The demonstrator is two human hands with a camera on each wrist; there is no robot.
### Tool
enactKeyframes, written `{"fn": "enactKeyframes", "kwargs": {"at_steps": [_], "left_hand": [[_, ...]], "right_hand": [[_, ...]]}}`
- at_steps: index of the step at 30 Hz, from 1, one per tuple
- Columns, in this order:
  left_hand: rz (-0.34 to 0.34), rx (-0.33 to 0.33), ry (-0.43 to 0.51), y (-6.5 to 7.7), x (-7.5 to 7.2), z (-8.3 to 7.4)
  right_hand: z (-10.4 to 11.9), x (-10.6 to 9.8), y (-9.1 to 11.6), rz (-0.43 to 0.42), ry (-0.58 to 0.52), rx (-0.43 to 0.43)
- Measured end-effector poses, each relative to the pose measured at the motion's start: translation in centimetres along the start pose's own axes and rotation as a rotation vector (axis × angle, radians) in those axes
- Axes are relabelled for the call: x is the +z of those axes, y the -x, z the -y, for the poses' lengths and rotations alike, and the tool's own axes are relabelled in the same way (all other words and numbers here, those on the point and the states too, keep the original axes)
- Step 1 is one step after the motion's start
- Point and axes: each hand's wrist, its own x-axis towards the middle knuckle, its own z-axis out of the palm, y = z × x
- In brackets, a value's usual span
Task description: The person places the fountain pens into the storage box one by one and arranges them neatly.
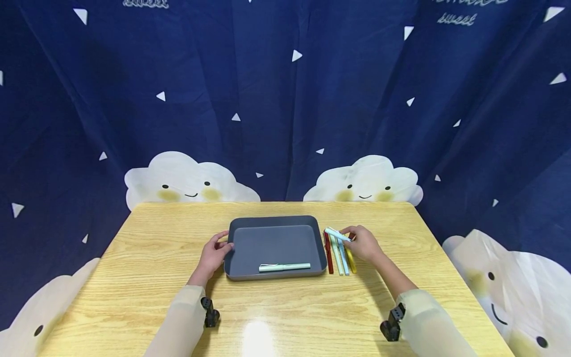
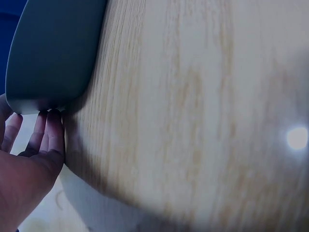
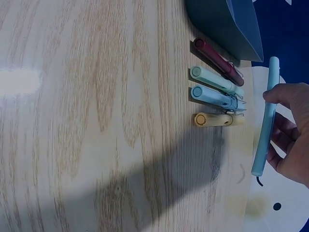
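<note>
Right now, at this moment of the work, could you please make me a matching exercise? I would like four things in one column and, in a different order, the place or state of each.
Things
1. Right hand
2. Dark red pen
3. Left hand
4. Yellow pen

Places or states
A. On the table, the pen farthest from the dark gray tray
B. Touches the side of the tray
C. Holds a pale bluish pen
D. On the table, the pen nearest to the tray

Right pairs: 1-C, 2-D, 3-B, 4-A

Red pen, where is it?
In the head view, the red pen lies on the table, right of the tray and beside a pale green pen.
</note>
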Motion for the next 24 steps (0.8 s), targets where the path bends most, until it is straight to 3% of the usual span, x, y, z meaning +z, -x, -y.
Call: {"fn": "enactKeyframes", "kwargs": {"at_steps": [6,15,24], "left_hand": [[0.003,-0.011,-0.003,0.0,-0.1,-0.1],[0.0,-0.005,0.001,-0.2,0.0,0.1],[0.005,0.0,0.008,-0.2,0.0,0.2]], "right_hand": [[0.3,0.4,-0.1,0.017,-0.016,0.014],[0.6,1.0,-0.3,0.025,-0.014,-0.041],[1.3,1.1,-0.1,0.06,-0.028,-0.022]]}}
